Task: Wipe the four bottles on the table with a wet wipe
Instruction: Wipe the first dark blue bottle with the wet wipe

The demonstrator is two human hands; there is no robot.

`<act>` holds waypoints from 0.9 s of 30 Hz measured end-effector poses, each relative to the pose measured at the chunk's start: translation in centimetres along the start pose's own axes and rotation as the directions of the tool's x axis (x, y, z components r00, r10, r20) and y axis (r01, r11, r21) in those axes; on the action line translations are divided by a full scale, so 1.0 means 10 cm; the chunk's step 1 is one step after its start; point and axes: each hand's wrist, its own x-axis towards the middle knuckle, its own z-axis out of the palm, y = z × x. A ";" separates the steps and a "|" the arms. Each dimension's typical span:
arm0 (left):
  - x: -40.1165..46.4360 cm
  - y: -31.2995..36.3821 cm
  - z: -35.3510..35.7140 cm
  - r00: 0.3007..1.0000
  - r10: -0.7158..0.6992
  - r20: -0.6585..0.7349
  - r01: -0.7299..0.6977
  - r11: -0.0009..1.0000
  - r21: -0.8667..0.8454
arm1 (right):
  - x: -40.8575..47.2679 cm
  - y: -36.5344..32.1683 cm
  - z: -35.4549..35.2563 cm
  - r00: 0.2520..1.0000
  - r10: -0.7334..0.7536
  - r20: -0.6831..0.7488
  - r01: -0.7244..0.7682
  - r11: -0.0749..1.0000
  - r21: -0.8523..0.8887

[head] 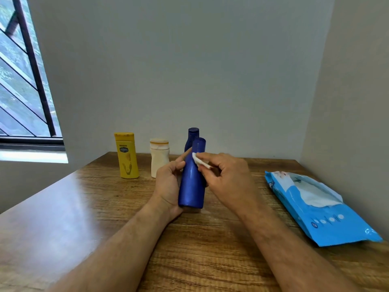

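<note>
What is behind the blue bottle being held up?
Behind the held blue bottle stands a second dark blue bottle; only its cap and shoulder show, the rest being covered by the held bottle and the left hand.

Both hands (168,182) (227,178) curled, gripping.

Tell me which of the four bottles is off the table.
The front blue bottle, gripped by the left hand; the yellow bottle, cream bottle and rear blue bottle stand.

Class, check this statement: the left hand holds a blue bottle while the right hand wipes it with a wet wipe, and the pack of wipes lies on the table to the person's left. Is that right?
Not quite. The head view shows the pack of wipes on the table to the person's right. The rest stands: the left hand holds the blue bottle while the right hand wipes it with the wet wipe.
</note>
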 end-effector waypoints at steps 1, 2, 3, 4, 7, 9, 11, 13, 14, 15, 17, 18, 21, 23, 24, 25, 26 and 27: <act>0.01 0.01 -0.01 1.000 0.012 -0.022 -0.012 1.000 -0.023 | -0.01 0.00 0.00 0.999 -0.009 0.035 0.008 1.000 0.027; 0.01 0.02 -0.01 0.999 0.023 -0.042 -0.025 0.999 -0.048 | -0.01 -0.01 0.01 0.996 -0.011 0.088 0.005 0.998 0.060; 0.03 0.04 -0.02 0.997 0.031 -0.065 -0.036 0.997 -0.073 | -0.02 -0.01 0.02 0.988 -0.005 0.152 -0.010 0.995 0.097; 0.04 0.06 -0.03 0.995 0.034 -0.091 -0.042 0.995 -0.094 | -0.02 -0.01 0.04 0.977 0.000 0.211 -0.028 0.992 0.126; 0.07 0.08 -0.06 0.990 0.028 -0.141 -0.044 0.993 -0.111 | -0.02 -0.02 0.08 0.952 -0.021 0.306 -0.037 0.982 0.184; 0.06 0.07 -0.05 0.991 0.007 -0.131 -0.018 0.997 -0.078 | -0.01 -0.02 0.09 0.954 -0.029 0.298 -0.023 0.985 0.172; 0.03 0.04 -0.03 0.996 -0.017 -0.092 0.016 1.000 -0.013 | -0.01 -0.01 0.06 0.977 -0.009 0.215 -0.018 0.992 0.122; 0.00 0.01 0.00 0.999 -0.028 -0.035 0.030 0.998 0.061 | 0.01 0.00 0.03 0.996 0.018 0.082 -0.023 0.997 0.068; 0.00 0.00 0.01 1.000 -0.028 -0.012 0.029 0.995 0.093 | 0.01 0.00 0.02 0.999 0.033 0.024 -0.034 0.998 0.052; -0.01 -0.02 0.02 0.999 -0.030 0.015 0.028 0.993 0.113 | 0.02 0.01 0.00 0.998 0.051 -0.026 -0.049 0.998 0.050; -0.02 -0.04 0.03 0.999 -0.037 0.028 0.033 0.991 0.127 | 0.02 0.01 -0.02 0.993 0.080 -0.085 -0.073 0.994 0.075; -0.02 -0.03 0.04 0.999 -0.035 0.022 0.032 0.992 0.124 | 0.02 0.01 -0.03 0.994 0.081 -0.077 -0.074 0.994 0.080; -0.01 0.00 0.02 1.000 -0.008 -0.003 0.008 0.997 0.071 | 0.01 -0.01 -0.03 0.993 0.042 0.110 -0.049 0.997 0.063; 0.01 0.02 0.01 0.999 0.011 -0.043 -0.011 1.000 -0.002 | 0.01 -0.03 0.02 0.971 0.028 0.236 -0.053 0.993 0.101; 0.02 0.04 0.01 0.998 0.021 -0.061 -0.023 0.999 -0.029 | 0.00 -0.04 0.05 0.959 0.023 0.283 -0.060 0.991 0.122; 0.03 0.05 0.01 0.997 0.028 -0.068 -0.032 0.998 -0.050 | -0.01 -0.04 0.07 0.948 0.015 0.318 -0.063 0.988 0.140; 0.03 0.06 0.02 0.997 0.035 -0.072 -0.040 0.997 -0.062 | -0.02 -0.05 0.09 0.942 0.008 0.336 -0.062 0.987 0.149; 0.02 0.06 0.03 0.997 0.041 -0.069 -0.045 0.997 -0.068 | -0.02 -0.05 0.09 0.941 0.001 0.339 -0.056 0.987 0.152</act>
